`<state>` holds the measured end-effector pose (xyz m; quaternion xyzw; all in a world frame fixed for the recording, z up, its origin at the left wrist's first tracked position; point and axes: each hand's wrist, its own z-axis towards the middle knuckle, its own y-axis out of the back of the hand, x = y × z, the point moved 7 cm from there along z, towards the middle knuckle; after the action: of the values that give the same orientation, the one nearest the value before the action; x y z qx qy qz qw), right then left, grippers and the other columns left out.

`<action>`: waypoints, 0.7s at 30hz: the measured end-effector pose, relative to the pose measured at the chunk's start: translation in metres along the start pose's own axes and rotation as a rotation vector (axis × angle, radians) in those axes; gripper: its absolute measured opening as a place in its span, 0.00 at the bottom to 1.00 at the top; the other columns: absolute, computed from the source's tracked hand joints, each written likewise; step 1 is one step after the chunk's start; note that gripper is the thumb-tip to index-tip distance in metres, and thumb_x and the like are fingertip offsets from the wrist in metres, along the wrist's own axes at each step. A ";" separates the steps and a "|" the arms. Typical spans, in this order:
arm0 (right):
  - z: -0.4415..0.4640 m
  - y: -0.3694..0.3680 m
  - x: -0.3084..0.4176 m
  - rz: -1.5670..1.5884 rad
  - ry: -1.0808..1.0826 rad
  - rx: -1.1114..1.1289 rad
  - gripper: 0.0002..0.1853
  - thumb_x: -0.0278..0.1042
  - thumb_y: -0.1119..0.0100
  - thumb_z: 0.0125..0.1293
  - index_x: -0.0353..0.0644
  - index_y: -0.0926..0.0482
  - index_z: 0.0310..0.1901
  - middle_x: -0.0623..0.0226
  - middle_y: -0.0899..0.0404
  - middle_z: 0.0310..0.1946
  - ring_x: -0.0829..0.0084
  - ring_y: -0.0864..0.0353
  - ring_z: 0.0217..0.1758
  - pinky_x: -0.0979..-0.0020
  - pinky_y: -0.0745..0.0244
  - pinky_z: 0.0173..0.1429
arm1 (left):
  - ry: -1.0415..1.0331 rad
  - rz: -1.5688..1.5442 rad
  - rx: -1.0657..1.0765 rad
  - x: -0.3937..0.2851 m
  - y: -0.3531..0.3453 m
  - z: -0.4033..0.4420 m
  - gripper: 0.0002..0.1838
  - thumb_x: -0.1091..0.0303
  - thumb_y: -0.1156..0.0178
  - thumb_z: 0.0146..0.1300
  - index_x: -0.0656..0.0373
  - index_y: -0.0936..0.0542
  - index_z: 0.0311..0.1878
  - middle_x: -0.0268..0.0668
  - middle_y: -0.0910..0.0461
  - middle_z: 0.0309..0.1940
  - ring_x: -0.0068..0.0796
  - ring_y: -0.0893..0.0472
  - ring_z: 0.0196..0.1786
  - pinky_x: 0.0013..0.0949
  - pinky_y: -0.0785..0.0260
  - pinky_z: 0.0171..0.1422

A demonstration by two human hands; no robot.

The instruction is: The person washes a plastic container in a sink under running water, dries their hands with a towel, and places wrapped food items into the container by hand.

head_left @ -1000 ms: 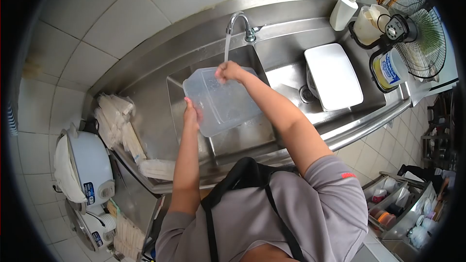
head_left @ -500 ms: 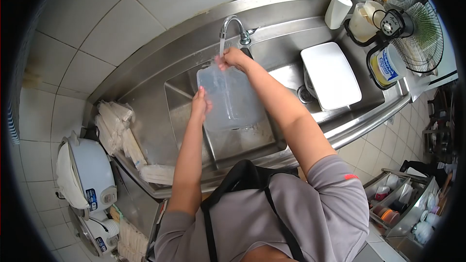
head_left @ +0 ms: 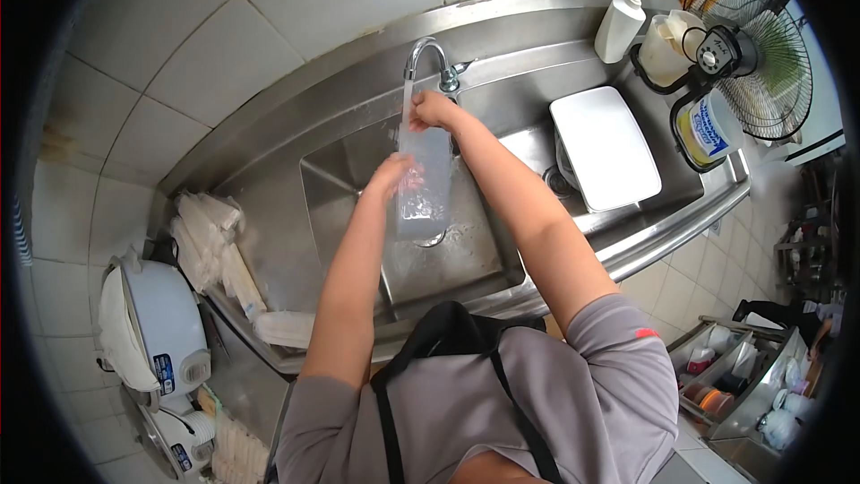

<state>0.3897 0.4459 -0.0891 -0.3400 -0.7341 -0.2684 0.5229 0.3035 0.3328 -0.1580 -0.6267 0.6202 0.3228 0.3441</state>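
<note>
Fingers of right hand and left hand clamp the translucent lid at far end and left edge (long axis bodyward)

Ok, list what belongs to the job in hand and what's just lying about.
Part of the job:
translucent plastic piece, being rinsed
left hand and right hand, both at it
faucet, with running water
left sink basin

Apparently just lying about:
white-topped container, in the right basin
white pump bottle
electric fan
plastic-wrapped packs
</note>
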 end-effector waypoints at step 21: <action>0.075 0.161 -0.008 -0.114 0.007 -0.454 0.22 0.33 0.48 0.53 0.38 0.27 0.51 0.55 0.25 0.40 0.63 0.27 0.42 0.64 0.32 0.41 | -0.091 -0.776 -0.397 0.070 0.070 -0.115 0.12 0.74 0.50 0.62 0.65 0.37 0.46 0.55 0.29 0.49 0.52 0.24 0.46 0.43 0.25 0.46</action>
<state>0.4733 0.6015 -0.1142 -0.4058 -0.6711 -0.4569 0.4198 0.2322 0.1988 -0.1547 -0.8524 0.2489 0.3097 0.3400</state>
